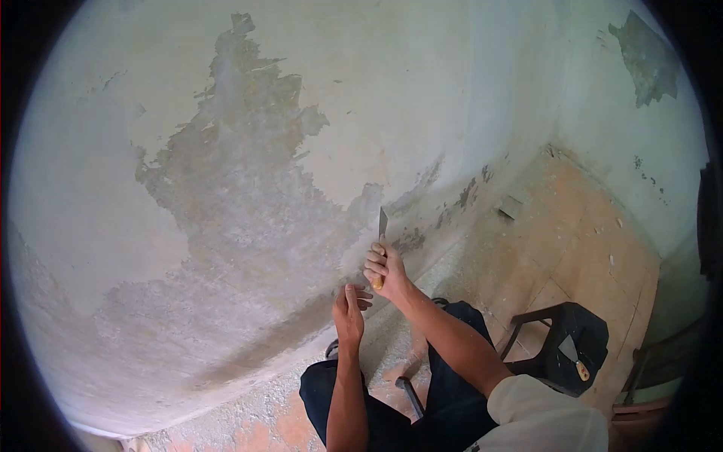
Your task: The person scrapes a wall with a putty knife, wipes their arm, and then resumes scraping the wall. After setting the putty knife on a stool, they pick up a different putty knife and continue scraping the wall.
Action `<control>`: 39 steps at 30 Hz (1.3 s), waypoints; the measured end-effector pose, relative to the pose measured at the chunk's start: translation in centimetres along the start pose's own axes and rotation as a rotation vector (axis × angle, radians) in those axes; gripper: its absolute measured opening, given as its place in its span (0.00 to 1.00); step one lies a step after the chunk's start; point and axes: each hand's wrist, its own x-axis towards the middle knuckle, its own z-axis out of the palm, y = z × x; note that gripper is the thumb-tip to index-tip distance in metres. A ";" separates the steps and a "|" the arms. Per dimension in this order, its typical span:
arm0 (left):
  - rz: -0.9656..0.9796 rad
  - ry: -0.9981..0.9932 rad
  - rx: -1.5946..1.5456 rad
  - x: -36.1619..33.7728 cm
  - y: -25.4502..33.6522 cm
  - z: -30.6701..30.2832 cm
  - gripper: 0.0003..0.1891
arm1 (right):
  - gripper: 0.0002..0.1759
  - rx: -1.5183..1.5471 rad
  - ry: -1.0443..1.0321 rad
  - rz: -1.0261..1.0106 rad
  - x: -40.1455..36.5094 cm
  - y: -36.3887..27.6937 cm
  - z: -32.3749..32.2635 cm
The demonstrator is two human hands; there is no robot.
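Note:
My right hand (385,270) is wrapped round the yellowish handle of a scraper (383,223), its narrow metal blade pointing up beside the wall (346,105). The blade tip overlaps the lower edge of a bare grey patch (241,188) where the paint has come off; whether it touches cannot be told. Just left of and below that hand is my left hand (349,313), raised near the base of the wall, fingers loosely bent and apart, with nothing visible in it.
A black stool (568,331) at the right carries a second scraper (574,357) with a broad blade. White flakes cover the tiled floor (256,422) along the wall. A dark bar (410,398) shows between my legs. A small grey piece (510,208) lies near the corner.

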 end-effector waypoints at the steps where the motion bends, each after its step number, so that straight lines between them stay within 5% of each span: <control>1: 0.013 -0.004 0.005 0.0 0.2 -0.1 0.25 | 0.26 -0.001 -0.003 0.004 -0.4 0.3 0.0; 6: 0.043 -0.013 0.047 0.4 -0.5 -0.1 0.24 | 0.26 0.017 -0.018 0.118 -0.9 -0.3 0.4; 11: 0.078 -0.027 0.130 0.0 -0.3 -0.3 0.26 | 0.27 0.137 -0.039 -0.014 -0.5 -2.4 0.3; 14: 0.047 -0.045 0.135 0.0 -0.8 0.1 0.25 | 0.26 0.106 -0.184 0.195 -1.0 -0.9 -0.8; 17: 0.076 -0.053 0.169 -0.2 -0.3 0.2 0.24 | 0.27 0.238 -0.080 0.090 0.3 -3.4 0.6; 21: 0.048 -0.044 0.108 0.2 -1.2 0.9 0.23 | 0.26 0.196 -0.158 0.265 -1.5 -0.2 -0.6; 23: 0.081 -0.063 0.142 0.1 -1.6 0.8 0.22 | 0.26 0.185 -0.037 0.214 -0.9 -1.2 -0.3; 36: 0.058 -0.045 0.226 -0.1 -0.5 0.8 0.18 | 0.27 0.375 -0.159 0.352 -1.3 -0.6 -0.6; 39: 0.061 -0.068 0.176 -0.2 -0.4 0.8 0.18 | 0.26 0.367 -0.036 0.202 -0.1 -3.0 -0.4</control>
